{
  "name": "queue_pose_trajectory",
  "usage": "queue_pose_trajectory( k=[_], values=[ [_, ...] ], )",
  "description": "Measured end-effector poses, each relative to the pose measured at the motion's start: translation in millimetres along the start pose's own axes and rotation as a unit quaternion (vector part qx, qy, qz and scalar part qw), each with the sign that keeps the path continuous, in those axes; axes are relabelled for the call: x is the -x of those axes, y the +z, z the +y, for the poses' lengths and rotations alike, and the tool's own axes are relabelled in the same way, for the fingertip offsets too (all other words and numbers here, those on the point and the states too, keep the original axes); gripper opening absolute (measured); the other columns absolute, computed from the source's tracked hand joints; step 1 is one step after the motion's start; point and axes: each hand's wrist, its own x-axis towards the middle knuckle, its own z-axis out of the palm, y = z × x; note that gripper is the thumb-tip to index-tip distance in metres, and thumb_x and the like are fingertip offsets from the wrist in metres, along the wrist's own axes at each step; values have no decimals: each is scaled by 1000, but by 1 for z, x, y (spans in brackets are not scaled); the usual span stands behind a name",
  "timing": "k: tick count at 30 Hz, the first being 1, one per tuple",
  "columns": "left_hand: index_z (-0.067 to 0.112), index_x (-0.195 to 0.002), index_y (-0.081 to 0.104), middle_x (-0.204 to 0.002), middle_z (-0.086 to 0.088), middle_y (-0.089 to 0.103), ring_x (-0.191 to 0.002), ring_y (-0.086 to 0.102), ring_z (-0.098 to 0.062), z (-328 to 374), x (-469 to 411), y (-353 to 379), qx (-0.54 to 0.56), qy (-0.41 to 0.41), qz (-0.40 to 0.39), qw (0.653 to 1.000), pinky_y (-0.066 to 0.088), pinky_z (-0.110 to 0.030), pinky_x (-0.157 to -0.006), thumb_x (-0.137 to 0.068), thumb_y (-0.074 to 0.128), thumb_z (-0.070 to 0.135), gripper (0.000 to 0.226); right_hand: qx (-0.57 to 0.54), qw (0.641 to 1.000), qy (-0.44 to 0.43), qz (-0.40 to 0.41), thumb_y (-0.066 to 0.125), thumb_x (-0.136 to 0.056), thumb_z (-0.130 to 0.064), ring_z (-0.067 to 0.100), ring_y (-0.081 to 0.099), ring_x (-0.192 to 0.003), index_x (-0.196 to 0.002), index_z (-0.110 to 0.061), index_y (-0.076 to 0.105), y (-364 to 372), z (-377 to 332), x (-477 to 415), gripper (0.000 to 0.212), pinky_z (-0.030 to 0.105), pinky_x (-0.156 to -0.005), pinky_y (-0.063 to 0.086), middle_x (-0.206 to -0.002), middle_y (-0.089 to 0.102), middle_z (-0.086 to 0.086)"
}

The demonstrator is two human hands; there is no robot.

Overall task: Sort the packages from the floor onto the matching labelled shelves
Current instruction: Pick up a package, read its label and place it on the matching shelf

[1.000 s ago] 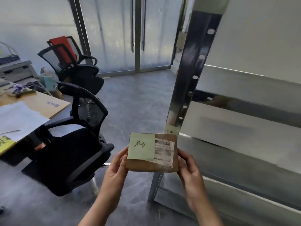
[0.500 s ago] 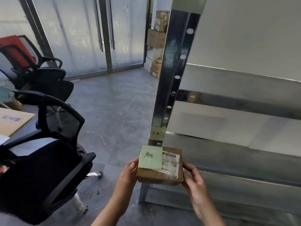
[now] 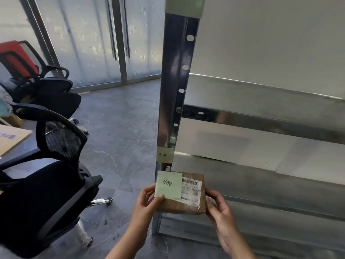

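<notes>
A small brown cardboard package (image 3: 183,206) is held flat between both my hands in front of the metal shelf rack. It carries a green sticky note (image 3: 169,185) with handwriting and a white barcode label (image 3: 192,189). My left hand (image 3: 147,201) grips its left edge, thumb on the note. My right hand (image 3: 219,208) grips its right edge. Just above the package, a yellowish label (image 3: 165,155) with handwriting is stuck on the rack's upright post (image 3: 174,86). The shelf (image 3: 261,176) beside that label lies to the right, bare and grey.
A black mesh office chair (image 3: 46,184) stands close on the left, with a second chair with a red back (image 3: 24,71) behind it. A desk corner (image 3: 11,139) shows at far left. Frosted glass doors (image 3: 104,40) close the far side. Another shelf (image 3: 270,94) sits higher.
My view has swung right, toward the rack, so the chairs and desk slid left. The package stays held in both hands, now directly under the post's label.
</notes>
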Motion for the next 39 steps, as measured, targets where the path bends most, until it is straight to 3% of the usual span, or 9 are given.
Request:
queue_pose_trajectory(
  k=[12, 16, 19, 22, 26, 32, 35, 39],
  values=[
    [12, -121, 61, -121, -1, 74, -117, 66, -15, 4, 1, 42, -19, 33, -12, 999, 57, -17, -80, -90, 69, 7, 32, -84, 996, 21, -11, 60, -95, -5, 17, 76, -96, -117, -13, 70, -35, -11, -13, 26, 34, -87, 52, -110, 80, 9],
    [12, -118, 63, -115, 3, 76, -114, 68, -14, 5, -8, 77, -38, 36, -36, 998, 59, -24, -88, -90, 69, 6, 29, -142, 989, 20, 26, 67, -83, -22, 23, 70, -104, -112, -13, 71, -60, -17, -17, 30, 36, -86, 51, -107, 80, 8],
    [15, -118, 65, -119, 1, 74, -114, 68, -16, 4, -20, 95, -40, 36, -46, 997, 59, -24, -85, -90, 70, 8, 29, -128, 991, 9, 28, 70, -80, -27, 19, 73, -102, -117, -14, 69, -73, -25, -22, 39, 34, -85, 50, -106, 81, 4],
    [17, -117, 65, -119, 5, 75, -115, 68, -12, 2, -32, 107, -37, 36, -54, 997, 58, -22, -83, -90, 71, 12, 28, -113, 993, -4, 31, 74, -78, -25, 11, 77, -95, -118, -16, 68, -81, -32, -30, 41, 31, -83, 51, -107, 81, 3],
    [21, -117, 66, -117, 7, 75, -113, 69, -12, -4, -51, 119, -42, 28, -52, 997, 58, -21, -81, -90, 71, 16, 28, -97, 995, -5, 28, 76, -79, -24, 15, 75, -99, -115, -19, 69, -90, -39, -46, 37, 29, -81, 53, -108, 81, 2],
    [24, -120, 64, -118, 3, 75, -113, 69, -17, -18, -78, 128, -43, 3, -42, 998, 55, -41, -100, -87, 74, 24, 34, -91, 995, 6, 31, 68, -93, -8, 24, 70, -107, -123, -7, 64, -96, -39, -76, 29, 36, -90, 54, -121, 75, 14],
    [23, -121, 63, -118, 1, 75, -112, 69, -21, -21, -89, 133, -31, -12, -39, 999, 53, -44, -101, -78, 75, 34, 45, -79, 996, 9, 31, 69, -94, -10, 21, 70, -104, -117, -13, 66, -95, -42, -88, 24, 35, -89, 52, -119, 75, 12],
    [22, -121, 64, -118, -1, 75, -115, 67, -25, -28, -104, 136, 9, -33, -25, 999, 52, -40, -99, -76, 75, 31, 47, -71, 997, 24, 32, 68, -95, -11, 22, 69, -101, -112, -17, 66, -92, -40, -102, 18, 38, -89, 48, -112, 77, 9]
  ],
)
